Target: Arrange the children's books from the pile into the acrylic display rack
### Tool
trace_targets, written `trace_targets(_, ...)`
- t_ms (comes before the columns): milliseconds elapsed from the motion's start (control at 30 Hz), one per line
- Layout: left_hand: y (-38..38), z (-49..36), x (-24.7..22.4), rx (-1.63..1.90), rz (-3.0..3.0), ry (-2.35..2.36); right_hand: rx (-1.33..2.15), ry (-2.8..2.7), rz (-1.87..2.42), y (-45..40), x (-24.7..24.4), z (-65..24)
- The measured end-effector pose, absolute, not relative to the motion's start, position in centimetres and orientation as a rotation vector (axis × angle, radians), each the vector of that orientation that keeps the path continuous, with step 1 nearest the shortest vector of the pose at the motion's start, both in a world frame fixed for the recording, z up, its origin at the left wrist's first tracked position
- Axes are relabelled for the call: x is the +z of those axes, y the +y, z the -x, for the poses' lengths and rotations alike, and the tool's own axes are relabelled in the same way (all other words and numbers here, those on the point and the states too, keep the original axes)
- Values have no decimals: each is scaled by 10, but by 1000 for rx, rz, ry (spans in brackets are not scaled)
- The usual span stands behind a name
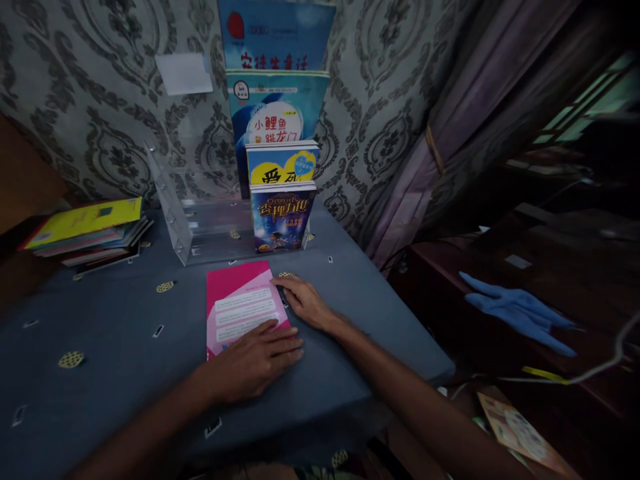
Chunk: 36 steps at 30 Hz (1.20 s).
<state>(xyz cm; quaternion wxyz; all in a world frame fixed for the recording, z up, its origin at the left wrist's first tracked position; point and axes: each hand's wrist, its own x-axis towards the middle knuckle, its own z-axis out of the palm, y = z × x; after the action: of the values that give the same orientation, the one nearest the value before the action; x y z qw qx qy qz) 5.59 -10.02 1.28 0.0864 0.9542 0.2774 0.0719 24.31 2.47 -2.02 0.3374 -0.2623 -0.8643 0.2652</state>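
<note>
A pink book (235,277) lies flat on the table in front of me, with white text boxes on its cover. Across its lower part rests my left hand (257,357), palm down with fingers stretched out to the right edge. My right hand (303,300) touches the book's right edge near the top; its fingers are extended and loosely bent. Behind the book stands a clear acrylic rack (215,233), its right side filled with upright books, a dark blue one (280,220) in front.
On the left of the table is a stack of books (90,227) with a yellow one on top. A patterned wall and a tied curtain (415,160) close off the back. Blue gloves (517,310) lie on a dark surface at right, above a cable (595,367).
</note>
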Motion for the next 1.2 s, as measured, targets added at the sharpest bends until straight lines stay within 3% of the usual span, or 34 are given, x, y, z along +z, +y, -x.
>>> trace_targets(800, -79, -40, 18, 363, -2677, 966, 601, -2283, 688, 25, -23, -244)
trace_targets(1200, -7, 81, -7, 634, -2477, 1534, 540, -2333, 673, 24, -19, -243)
